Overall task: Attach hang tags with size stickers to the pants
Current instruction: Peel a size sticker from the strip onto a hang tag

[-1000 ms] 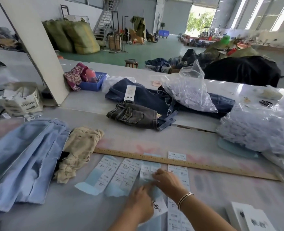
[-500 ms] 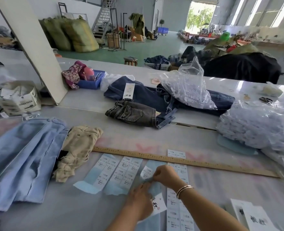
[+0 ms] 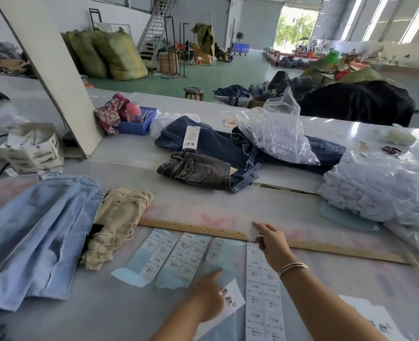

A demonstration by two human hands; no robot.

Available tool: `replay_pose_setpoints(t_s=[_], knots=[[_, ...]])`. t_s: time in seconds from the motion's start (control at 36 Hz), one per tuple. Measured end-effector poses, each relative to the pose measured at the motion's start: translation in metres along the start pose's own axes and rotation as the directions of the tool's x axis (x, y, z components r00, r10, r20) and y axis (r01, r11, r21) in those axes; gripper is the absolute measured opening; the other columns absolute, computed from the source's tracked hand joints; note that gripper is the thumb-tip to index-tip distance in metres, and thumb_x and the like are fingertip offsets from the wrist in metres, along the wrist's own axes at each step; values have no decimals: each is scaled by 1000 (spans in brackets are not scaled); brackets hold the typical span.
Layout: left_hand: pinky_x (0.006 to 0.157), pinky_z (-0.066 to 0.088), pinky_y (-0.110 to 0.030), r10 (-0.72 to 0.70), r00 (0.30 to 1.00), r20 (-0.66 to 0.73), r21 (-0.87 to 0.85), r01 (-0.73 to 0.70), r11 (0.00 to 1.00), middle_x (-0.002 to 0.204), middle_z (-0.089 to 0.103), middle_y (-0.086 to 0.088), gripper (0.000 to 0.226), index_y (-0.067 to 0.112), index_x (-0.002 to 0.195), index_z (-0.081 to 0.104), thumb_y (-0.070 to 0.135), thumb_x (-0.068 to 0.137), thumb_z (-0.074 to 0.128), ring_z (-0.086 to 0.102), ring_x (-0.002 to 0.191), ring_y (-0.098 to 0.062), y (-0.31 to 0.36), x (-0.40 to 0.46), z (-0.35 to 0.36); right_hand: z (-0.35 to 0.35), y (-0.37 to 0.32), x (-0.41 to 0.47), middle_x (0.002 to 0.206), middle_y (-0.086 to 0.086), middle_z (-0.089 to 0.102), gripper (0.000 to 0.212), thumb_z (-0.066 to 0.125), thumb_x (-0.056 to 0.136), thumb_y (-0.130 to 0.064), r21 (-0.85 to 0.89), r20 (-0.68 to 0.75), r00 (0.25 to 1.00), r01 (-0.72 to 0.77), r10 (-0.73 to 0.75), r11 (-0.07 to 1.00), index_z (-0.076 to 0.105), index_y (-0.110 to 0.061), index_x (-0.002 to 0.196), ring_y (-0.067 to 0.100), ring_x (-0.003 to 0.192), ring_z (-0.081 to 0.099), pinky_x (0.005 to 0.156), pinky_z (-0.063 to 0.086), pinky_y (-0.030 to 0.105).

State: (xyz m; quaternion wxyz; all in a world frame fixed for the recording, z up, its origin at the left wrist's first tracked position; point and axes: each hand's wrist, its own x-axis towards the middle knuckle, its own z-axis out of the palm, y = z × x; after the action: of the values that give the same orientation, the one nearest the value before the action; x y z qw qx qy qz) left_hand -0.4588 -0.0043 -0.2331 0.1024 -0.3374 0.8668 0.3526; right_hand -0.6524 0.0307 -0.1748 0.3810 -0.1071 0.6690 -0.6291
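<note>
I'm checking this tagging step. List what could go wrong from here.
1. The sticker pinched in the right hand hangs loose above the ruler; it may curl or stick there.
2. The left hand rests on the hang tag, so it may land crooked.
3. Several sticker sheets lie close together; sizes could get mixed.

Four sticker strips lie in a row at lower centre: first strip (image 3: 151,254), second strip (image 3: 183,257), third strip (image 3: 222,259), fourth strip (image 3: 261,294). One wooden ruler (image 3: 326,247) crosses above them. Two hands show: left hand (image 3: 207,299), right hand (image 3: 271,238). Two clear plastic bags: centre bag (image 3: 277,129), right-edge bag (image 3: 380,190).
</note>
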Motion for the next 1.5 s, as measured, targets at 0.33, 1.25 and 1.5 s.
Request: replay_pose_setpoints(t_s=[0.33, 1.25, 1.5], knots=[[63, 53, -31, -124, 987, 98, -993, 105, 52, 92, 74, -15, 26, 6, 105, 67, 16, 98, 44, 71, 74, -23, 44, -107, -32, -33, -11, -180, 85, -7, 71, 16, 73, 79, -11, -395, 344, 755, 656, -559, 643, 72, -25, 85, 1, 84, 66, 75, 50, 13], [51, 58, -34, 24, 931, 364, -927, 364, -89, 86, 72, -22, 33, -1, 103, 66, 16, 101, 38, 71, 63, -28, 155, -233, 57, -134, 34, -350, 128, -33, 51, 48, 50, 72, -59, -750, 646, 682, 650, -344, -121, 57, -50, 118, 13, 124, 50, 93, 34, 34], [47, 56, -42, -59, 900, 433, -891, 417, -181, 76, 67, -23, 23, -6, 103, 61, 11, 98, 46, 66, 62, -34, 171, -217, 84, -180, 87, -379, 149, -18, 28, 68, 55, 75, -67, -763, 617, 720, 446, -320, -469, 33, -46, 136, 28, 144, -3, 112, 10, 45]])
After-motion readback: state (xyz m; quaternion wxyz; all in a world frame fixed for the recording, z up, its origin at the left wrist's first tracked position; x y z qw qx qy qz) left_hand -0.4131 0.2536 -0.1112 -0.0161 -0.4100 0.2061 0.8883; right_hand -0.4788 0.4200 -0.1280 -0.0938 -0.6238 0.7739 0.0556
